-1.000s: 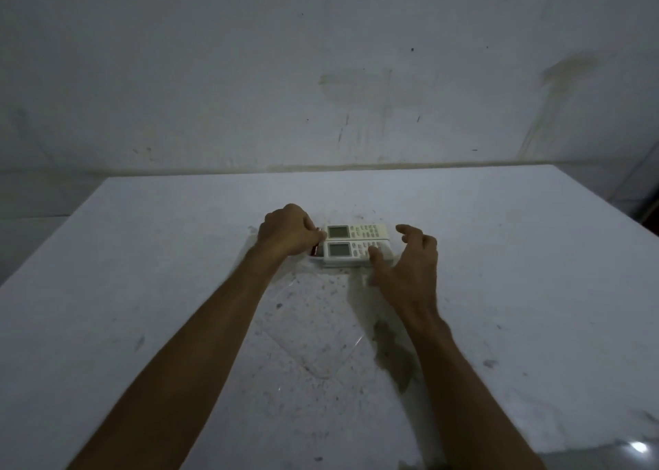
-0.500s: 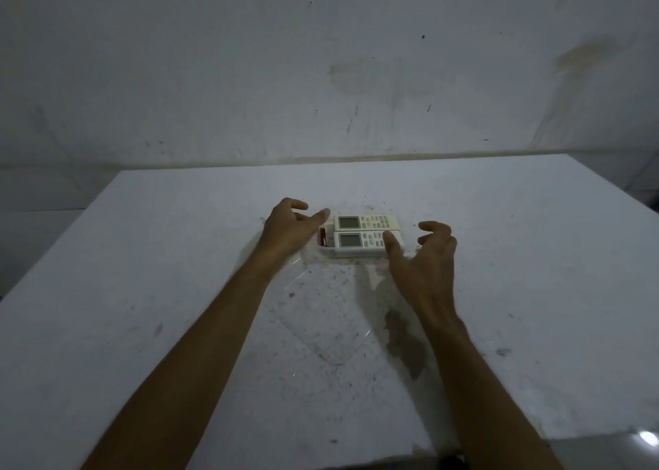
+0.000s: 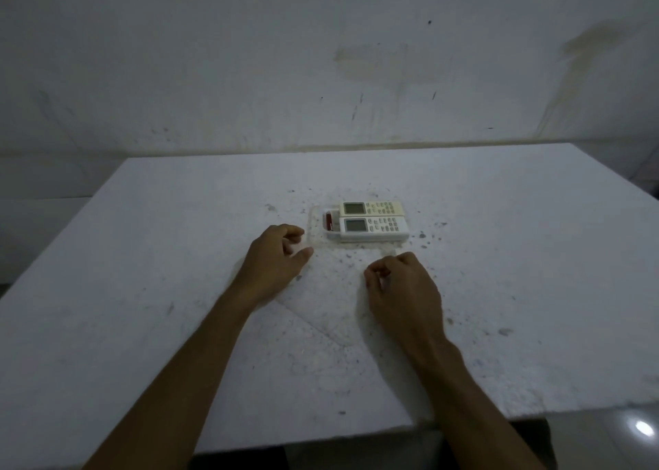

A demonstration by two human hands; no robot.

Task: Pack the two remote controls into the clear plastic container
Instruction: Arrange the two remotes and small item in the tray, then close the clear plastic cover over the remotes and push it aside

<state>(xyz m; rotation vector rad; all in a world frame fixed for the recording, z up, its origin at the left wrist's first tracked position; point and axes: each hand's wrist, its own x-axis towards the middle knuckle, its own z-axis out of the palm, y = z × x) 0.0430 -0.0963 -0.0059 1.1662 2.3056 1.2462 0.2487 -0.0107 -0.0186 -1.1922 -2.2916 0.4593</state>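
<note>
Closing looks like the step in hand: left hand at seven o'clock of the clear plastic container, fingers loosely curled, apparently pinching its flat lid; two remote controls lie inside; right hand curled likewise. Next, fold it over. Speckled white table, stained wall.

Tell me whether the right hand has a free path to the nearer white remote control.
Probably yes: the right hand is just short of the nearer white remote control, with nothing visible between them.
</note>
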